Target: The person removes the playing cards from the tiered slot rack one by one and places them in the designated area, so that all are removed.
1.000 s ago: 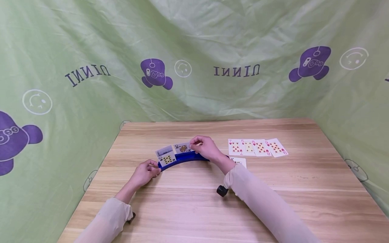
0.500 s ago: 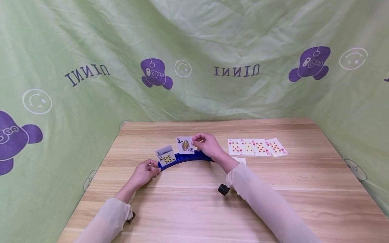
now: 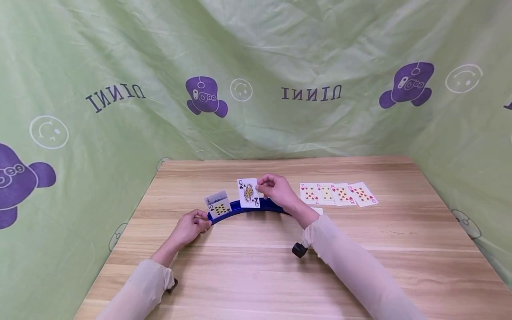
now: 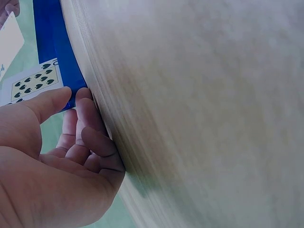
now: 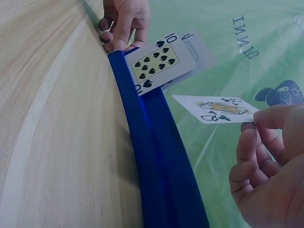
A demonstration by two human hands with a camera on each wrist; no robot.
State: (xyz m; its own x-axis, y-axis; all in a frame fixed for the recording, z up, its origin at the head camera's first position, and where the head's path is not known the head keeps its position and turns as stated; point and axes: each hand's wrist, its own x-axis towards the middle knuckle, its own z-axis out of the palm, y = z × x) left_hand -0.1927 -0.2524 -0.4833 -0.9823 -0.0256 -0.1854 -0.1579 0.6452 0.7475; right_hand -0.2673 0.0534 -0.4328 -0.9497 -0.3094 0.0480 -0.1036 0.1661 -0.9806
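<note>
A curved blue card holder [image 3: 236,207] lies on the table. Its left end is pinched by my left hand [image 3: 193,228], thumb on the front and fingers behind, as the left wrist view shows. In that end stands a ten of spades [image 5: 154,65], with another card [image 3: 216,198] partly hidden behind it. My right hand [image 3: 277,189] pinches a queen of clubs [image 3: 249,193] by its right edge between thumb and fingers. The queen is raised, overlapping the middle of the holder in the head view; in the right wrist view it is apart from the holder.
Face-up red cards, a seven [image 3: 308,194], a five [image 3: 326,194], an eight [image 3: 343,194] and a nine [image 3: 363,194], overlap in a row at the right. A white card [image 3: 318,210] lies partly hidden under the right wrist. A green cloth [image 3: 256,129] hangs around the table [image 3: 248,275].
My right hand has lifted the queen of clubs out from the holder's back row, turned it more upright and moved it slightly right. The left hand stays at the holder's end.
</note>
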